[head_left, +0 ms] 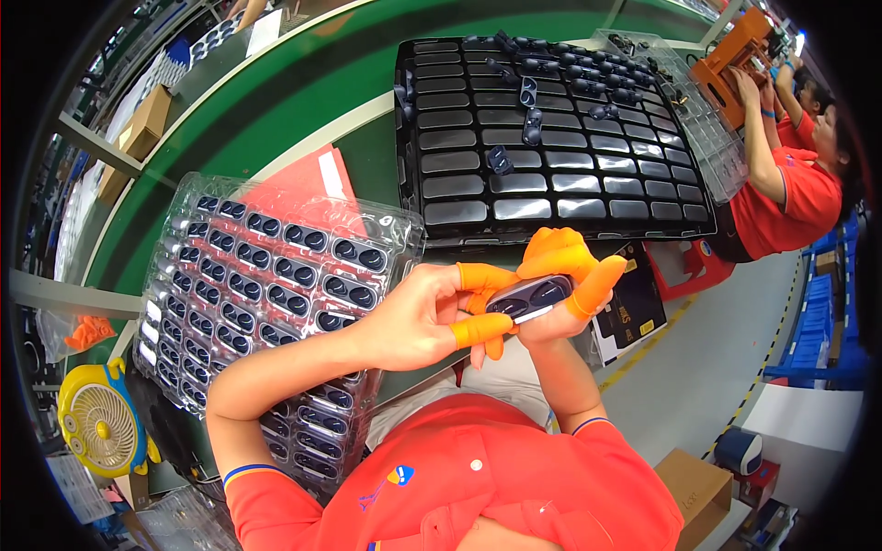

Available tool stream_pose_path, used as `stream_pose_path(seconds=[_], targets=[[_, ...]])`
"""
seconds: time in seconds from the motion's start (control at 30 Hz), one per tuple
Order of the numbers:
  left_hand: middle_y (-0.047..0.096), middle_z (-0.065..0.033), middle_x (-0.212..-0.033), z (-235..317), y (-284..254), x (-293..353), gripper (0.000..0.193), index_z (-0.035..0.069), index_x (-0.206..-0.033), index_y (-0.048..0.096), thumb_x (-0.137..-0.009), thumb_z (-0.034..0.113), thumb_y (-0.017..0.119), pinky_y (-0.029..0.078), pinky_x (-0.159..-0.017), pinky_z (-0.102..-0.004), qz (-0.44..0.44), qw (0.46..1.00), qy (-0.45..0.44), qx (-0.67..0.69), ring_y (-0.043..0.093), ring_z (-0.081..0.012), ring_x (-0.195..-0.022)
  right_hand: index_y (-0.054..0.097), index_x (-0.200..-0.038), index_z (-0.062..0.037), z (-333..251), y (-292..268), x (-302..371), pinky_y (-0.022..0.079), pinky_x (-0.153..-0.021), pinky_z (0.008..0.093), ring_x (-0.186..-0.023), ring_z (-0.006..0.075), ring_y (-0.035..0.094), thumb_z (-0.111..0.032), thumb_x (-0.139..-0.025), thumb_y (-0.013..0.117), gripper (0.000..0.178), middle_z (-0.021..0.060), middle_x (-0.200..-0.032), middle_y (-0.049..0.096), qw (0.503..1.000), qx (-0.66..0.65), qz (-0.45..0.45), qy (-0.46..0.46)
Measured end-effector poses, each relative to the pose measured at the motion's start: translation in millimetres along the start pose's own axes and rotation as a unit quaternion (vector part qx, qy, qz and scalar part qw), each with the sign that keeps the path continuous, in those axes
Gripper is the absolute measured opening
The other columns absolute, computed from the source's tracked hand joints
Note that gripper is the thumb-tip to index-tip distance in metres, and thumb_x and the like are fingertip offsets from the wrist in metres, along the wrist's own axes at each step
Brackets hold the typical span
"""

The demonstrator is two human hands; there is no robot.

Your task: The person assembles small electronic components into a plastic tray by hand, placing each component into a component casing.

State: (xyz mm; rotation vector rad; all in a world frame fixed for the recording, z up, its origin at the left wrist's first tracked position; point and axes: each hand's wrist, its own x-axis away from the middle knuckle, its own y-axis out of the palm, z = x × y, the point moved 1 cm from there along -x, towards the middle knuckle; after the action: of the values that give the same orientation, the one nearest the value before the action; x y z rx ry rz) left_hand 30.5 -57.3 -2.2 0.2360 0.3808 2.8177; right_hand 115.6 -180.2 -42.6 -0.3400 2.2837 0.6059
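Observation:
Both hands wear orange finger cots and meet in front of my chest. Between them is a dark, rounded-oblong earbud case part (531,296) with two recesses facing up. My right hand (554,321) cradles it, with fingers curled round its far side and right end. At its left end, my left hand (413,317) pinches the edge between thumb and fingers. To the left lies a clear plastic tray (404,223) filled with rows of similar case parts (359,255). Beyond my hands sits a black compartment tray (459,213), with dark small parts (531,127) lying loose on it, mostly toward the far side.
A red folder (344,188) lies partly under the clear tray. A yellow fan (96,421) stands at far left. Another clear tray (675,83) is beyond the black one at right, where a person in red (790,202) works at an orange fixture (733,64). A cardboard box (684,487) is lower right.

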Motion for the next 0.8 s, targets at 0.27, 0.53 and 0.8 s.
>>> stream_pose_path(seconds=[0.27, 0.53, 0.8], targets=[[0.060, -0.0137, -0.094, 4.0, 5.6, 3.1, 0.042, -0.006, -0.124, 0.042, -0.084, -0.003, 0.057, 0.054, -0.063, -0.0263, -0.003, 0.999, 0.018, -0.049, 0.064, -0.0185, -0.078, 0.055, -0.067, 0.0016, 0.6, 0.1, -1.0, 0.036, -0.045, 0.0259, -0.047, 0.0170, 0.047, -0.030, -0.096, 0.034, 0.048, 0.0092, -0.059, 0.053, 0.999, -0.002, 0.017, -0.038], [0.060, -0.0154, -0.096, -1.0, 7.6, 2.1, 0.046, -0.005, -0.126, 0.040, -0.083, -0.006, 0.057, 0.054, -0.065, -0.0274, -0.004, 0.998, 0.043, -0.047, 0.064, -0.0196, -0.080, 0.056, -0.074, 0.0025, -1.4, -2.0, -1.5, 0.037, -0.045, 0.0260, -0.047, 0.0170, 0.046, -0.026, -0.096, 0.038, 0.040, 0.0088, -0.060, 0.053, 0.997, 0.036, 0.013, -0.069], [0.061, -0.0145, -0.092, -1.2, 5.3, 1.5, 0.044, -0.005, -0.125, 0.041, -0.084, -0.004, 0.056, 0.054, -0.065, -0.0273, 0.024, 0.993, 0.064, -0.093, 0.064, -0.0187, -0.080, 0.056, -0.085, 0.0034, 4.7, -4.8, -0.6, 0.037, -0.044, 0.0262, -0.046, 0.0167, 0.044, -0.021, -0.095, 0.043, 0.029, 0.0076, -0.060, 0.053, 0.993, 0.067, 0.025, -0.091]])
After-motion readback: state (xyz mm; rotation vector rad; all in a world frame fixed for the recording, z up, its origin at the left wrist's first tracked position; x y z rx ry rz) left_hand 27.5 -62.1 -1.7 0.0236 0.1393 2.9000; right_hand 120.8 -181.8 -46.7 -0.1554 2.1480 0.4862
